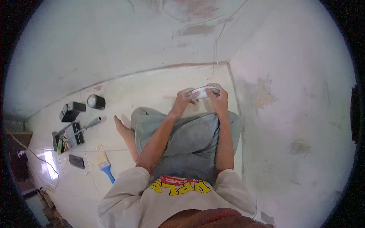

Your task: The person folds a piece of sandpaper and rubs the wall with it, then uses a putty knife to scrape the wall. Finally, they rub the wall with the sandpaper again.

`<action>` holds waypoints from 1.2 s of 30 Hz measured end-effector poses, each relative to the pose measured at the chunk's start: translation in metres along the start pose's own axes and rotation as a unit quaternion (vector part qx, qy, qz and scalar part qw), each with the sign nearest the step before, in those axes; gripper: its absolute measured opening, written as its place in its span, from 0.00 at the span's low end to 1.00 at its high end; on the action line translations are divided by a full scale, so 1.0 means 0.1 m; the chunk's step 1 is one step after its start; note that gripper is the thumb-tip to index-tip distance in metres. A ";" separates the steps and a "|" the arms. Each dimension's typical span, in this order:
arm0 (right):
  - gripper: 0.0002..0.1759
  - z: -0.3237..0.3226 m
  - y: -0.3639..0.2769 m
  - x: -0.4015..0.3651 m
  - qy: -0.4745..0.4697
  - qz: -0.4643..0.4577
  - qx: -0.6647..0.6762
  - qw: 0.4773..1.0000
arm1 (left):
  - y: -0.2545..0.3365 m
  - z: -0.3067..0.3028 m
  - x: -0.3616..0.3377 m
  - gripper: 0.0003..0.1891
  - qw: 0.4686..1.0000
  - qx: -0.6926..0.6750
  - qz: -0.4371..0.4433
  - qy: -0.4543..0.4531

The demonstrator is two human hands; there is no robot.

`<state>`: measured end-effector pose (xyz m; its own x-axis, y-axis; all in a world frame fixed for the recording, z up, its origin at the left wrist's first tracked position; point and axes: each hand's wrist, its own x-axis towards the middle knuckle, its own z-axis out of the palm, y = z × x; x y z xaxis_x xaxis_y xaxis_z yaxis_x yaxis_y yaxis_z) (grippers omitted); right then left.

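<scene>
Both hands are raised in front of my crossed legs, close to the wall corner. Between them is a small white box-like object (200, 92) with rounded edges and a faint mark on its face; its exact kind I cannot make out. My left hand (185, 98) grips its left end, fingers closed around it. On its right end my right hand (217, 95) is wrapped, thumb resting on the face. The fingers hide much of its far side. A thin cord (216, 57) runs down the wall just beyond the hands and reaches the floor.
On the tiled floor (118, 91) to my left stand a dark can (96, 101) and black boxes (71, 111). Nearer are a black tray (78, 133) with a roller (91, 123), a phone (76, 161) and a blue-handled paintbrush (104, 165). A patchy wall (281, 125) rises close on my right.
</scene>
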<state>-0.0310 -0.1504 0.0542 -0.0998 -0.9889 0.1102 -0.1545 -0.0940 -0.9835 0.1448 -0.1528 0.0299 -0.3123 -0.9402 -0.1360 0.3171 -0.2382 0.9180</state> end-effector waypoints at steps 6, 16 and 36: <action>0.18 -0.02 0.00 -0.01 -0.008 0.044 -0.004 0.999 | -0.09 -0.01 0.07 0.16 1.000 0.015 0.007 0.005; 0.14 0.03 -0.08 -0.01 0.012 0.049 -0.026 0.998 | -0.12 -0.06 0.05 0.19 0.999 0.042 0.010 0.014; 0.15 -0.03 0.14 0.03 0.007 0.033 -0.035 0.999 | -0.14 -0.04 0.07 0.20 0.996 0.084 0.025 0.026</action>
<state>-0.0361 -0.1540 0.0408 -0.1247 -0.9910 0.0481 -0.2162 -0.0202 -0.9761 0.1420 -0.1567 0.0146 -0.2514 -0.9623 -0.1041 0.1754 -0.1511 0.9728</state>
